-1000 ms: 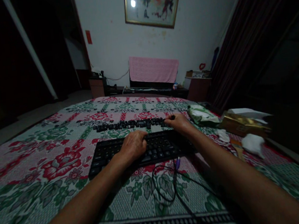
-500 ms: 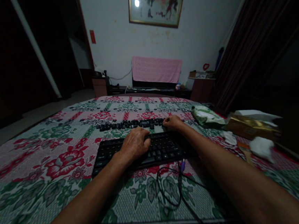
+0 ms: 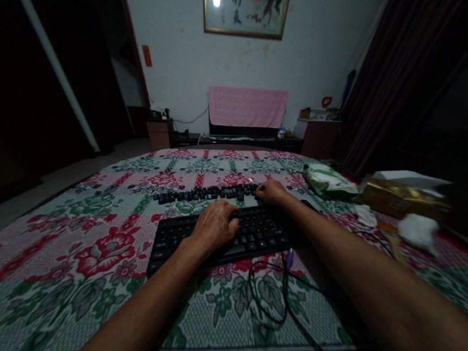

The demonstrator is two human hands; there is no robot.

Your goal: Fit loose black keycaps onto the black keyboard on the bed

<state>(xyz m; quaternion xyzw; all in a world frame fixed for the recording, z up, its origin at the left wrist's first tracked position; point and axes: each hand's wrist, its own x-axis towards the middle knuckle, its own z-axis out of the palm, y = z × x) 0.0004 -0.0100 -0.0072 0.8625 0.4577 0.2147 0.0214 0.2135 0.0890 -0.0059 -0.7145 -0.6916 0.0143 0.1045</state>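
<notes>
A black keyboard (image 3: 177, 235) lies on the patterned cloth, its upper rows showing bare spots where keycaps are off. My left hand (image 3: 216, 223) rests over its middle, fingers stretched forward and thumb apart, and covers part of the keys. Beyond the keyboard runs a row of loose black keycaps (image 3: 203, 193). At the right end of that row, my right hand (image 3: 272, 192) pinches a small black keycap, mostly hidden by the fingers. My right forearm passes over the keyboard's right end.
A black cable (image 3: 285, 296) with a purple plug (image 3: 289, 259) loops in front of the keyboard. To the right are a green and white tissue pack (image 3: 328, 181), a gold box (image 3: 400, 196), crumpled white tissues (image 3: 419, 230) and a brush (image 3: 393, 241).
The view has shifted slightly, so everything sits a little farther right. Both hands keep nearly the same place over the keyboard and at the keycap row.
</notes>
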